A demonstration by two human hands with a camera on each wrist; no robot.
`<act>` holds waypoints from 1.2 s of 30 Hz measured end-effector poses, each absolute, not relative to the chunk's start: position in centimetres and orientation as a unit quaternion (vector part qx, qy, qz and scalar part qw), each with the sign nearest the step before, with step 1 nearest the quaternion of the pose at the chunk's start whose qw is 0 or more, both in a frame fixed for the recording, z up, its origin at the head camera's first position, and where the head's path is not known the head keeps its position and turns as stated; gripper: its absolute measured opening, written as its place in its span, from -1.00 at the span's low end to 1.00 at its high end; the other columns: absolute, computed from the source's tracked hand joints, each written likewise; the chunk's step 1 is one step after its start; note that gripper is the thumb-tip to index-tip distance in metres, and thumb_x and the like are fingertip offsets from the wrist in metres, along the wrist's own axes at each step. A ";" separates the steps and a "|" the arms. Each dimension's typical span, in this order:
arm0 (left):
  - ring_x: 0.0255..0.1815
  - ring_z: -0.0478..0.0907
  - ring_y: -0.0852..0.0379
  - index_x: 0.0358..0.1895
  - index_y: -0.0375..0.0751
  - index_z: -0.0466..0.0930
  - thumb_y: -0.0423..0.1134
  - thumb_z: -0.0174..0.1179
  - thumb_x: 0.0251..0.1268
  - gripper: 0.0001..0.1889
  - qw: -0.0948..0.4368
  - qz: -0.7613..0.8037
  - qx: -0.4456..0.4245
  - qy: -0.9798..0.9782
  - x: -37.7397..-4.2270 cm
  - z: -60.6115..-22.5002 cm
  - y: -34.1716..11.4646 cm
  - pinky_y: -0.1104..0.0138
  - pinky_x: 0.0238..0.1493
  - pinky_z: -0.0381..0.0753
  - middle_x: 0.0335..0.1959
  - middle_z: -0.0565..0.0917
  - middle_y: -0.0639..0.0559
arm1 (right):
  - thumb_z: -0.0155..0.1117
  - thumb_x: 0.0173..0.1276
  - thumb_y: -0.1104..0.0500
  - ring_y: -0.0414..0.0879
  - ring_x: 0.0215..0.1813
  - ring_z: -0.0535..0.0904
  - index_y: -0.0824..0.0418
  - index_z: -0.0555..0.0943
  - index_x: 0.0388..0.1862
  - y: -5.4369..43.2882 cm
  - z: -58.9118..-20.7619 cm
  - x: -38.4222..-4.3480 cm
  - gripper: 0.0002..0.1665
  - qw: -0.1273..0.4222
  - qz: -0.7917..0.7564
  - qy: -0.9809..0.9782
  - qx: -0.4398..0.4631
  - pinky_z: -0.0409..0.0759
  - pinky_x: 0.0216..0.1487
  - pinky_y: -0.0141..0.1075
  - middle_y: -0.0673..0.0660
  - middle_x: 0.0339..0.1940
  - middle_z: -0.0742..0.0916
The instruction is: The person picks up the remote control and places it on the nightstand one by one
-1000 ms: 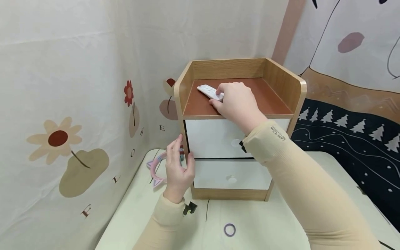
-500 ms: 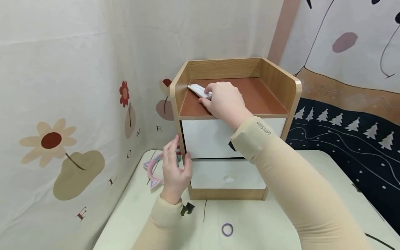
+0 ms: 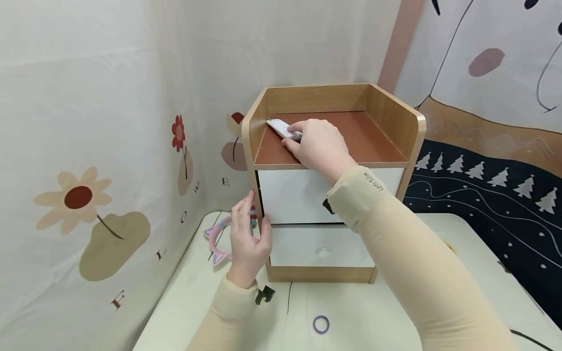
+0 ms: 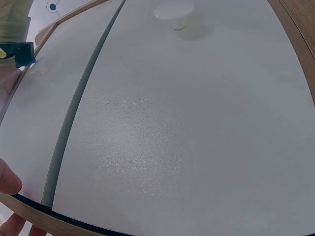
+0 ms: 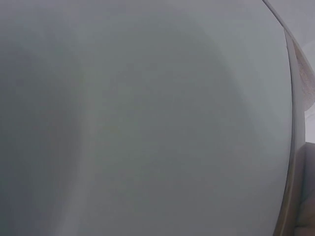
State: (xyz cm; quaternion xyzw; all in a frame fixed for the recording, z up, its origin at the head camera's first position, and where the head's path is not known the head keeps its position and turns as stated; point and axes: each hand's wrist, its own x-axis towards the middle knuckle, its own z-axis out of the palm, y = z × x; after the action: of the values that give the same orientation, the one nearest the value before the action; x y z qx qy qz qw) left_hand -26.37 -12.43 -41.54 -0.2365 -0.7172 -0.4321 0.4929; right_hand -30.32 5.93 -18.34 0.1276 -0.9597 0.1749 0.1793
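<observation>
In the head view a small cabinet (image 3: 320,274) has a brown-topped open shelf (image 3: 342,141) with raised wooden sides above two white drawers. My right hand (image 3: 319,146) reaches over the front edge and pinches the near end of a white remote control (image 3: 278,126) between thumb and fingers. The remote's far end is right by the shelf's left side wall. At the cabinet's lower left, my left hand (image 3: 248,243) rests with straight fingers along the outer side and its thumb at the front edge. The left wrist view shows the thumb (image 4: 7,179) over the drawer fronts and a white knob (image 4: 174,11).
A pink headband with cat ears (image 3: 215,241) lies left of the cabinet, partly behind my left hand. A purple ring (image 3: 321,324) is on the pale table (image 3: 377,317) in front. Something small and yellow (image 3: 450,247) shows past my right sleeve. Printed fabric (image 3: 131,97) hangs behind.
My right hand has moved left over the shelf with the remote control, bringing its far end to the left side wall. The left hand stays in place against the cabinet.
</observation>
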 end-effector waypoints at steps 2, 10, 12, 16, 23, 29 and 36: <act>0.14 0.60 -0.18 0.65 -0.31 0.35 -0.44 0.20 0.43 -0.29 0.487 -0.436 -0.234 -0.719 -26.3 -41.5 -12.4 0.24 0.07 0.64 0.33 0.56 -0.39 | 0.36 0.61 -0.15 0.12 0.42 0.70 -0.09 0.73 0.45 6.0 -18.3 -30.3 -0.48 0.181 0.174 -0.959 0.129 0.67 0.36 0.06 0.04 0.40 0.80; 0.21 0.59 -0.18 0.66 -0.28 0.34 -0.43 0.15 0.47 -0.31 0.465 -0.444 -0.221 -0.733 -26.0 -41.3 -12.7 0.34 0.12 0.58 0.36 0.53 -0.37 | 0.33 0.63 -0.16 0.14 0.44 0.69 -0.10 0.69 0.50 5.8 -18.4 -30.3 -0.46 0.174 0.159 -0.963 0.133 0.63 0.44 0.05 0.07 0.43 0.78; 0.20 0.59 -0.19 0.67 -0.28 0.33 -0.44 0.14 0.48 -0.31 0.462 -0.445 -0.219 -0.735 -26.0 -41.4 -12.8 0.35 0.10 0.57 0.37 0.53 -0.37 | 0.34 0.62 -0.16 0.14 0.43 0.70 -0.08 0.68 0.51 5.8 -18.4 -30.1 -0.44 0.177 0.158 -0.962 0.137 0.62 0.45 0.04 0.08 0.42 0.79; 0.17 0.59 -0.19 0.67 -0.27 0.33 -0.45 0.12 0.49 -0.31 0.465 -0.441 -0.218 -0.736 -26.1 -41.4 -12.9 0.34 0.04 0.56 0.38 0.52 -0.37 | 0.36 0.61 -0.14 0.12 0.37 0.71 -0.02 0.67 0.51 6.0 -18.6 -29.6 -0.42 0.193 0.176 -0.954 0.145 0.63 0.44 0.02 0.11 0.37 0.80; 0.13 0.59 -0.16 0.68 -0.27 0.32 -0.47 0.14 0.47 -0.30 0.473 -0.435 -0.225 -0.732 -26.2 -41.5 -13.0 0.34 0.06 0.57 0.36 0.52 -0.37 | 0.43 0.57 -0.05 0.10 0.34 0.69 0.06 0.70 0.43 6.9 -19.3 -28.5 -0.47 0.224 0.243 -0.932 0.152 0.63 0.36 0.04 0.14 0.29 0.80; 0.17 0.59 -0.17 0.68 -0.27 0.32 -0.44 0.14 0.50 -0.31 0.470 -0.434 -0.219 -0.737 -26.0 -41.4 -13.1 0.28 0.07 0.59 0.37 0.52 -0.37 | 0.42 0.57 -0.01 0.13 0.20 0.72 0.10 0.73 0.36 7.9 -20.3 -27.2 -0.53 0.280 0.263 -0.905 0.182 0.64 0.29 0.07 0.15 0.30 0.79; 0.22 0.58 -0.19 0.67 -0.27 0.33 -0.45 0.16 0.46 -0.30 0.482 -0.427 -0.226 -0.731 -26.0 -41.3 -12.9 0.28 0.08 0.59 0.34 0.54 -0.37 | 0.51 0.48 0.13 0.00 -0.11 0.72 0.20 0.82 0.16 10.1 -23.4 -25.0 -0.67 0.399 0.315 -0.818 0.270 0.67 0.00 -0.14 0.17 0.04 0.83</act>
State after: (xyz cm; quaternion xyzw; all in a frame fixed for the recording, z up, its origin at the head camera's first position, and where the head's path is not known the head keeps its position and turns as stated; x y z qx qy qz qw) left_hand -25.99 -12.86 -41.34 -0.2256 -0.7305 -0.4275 0.4824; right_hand -25.04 10.05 -23.44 0.2695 -0.8178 0.3146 0.3995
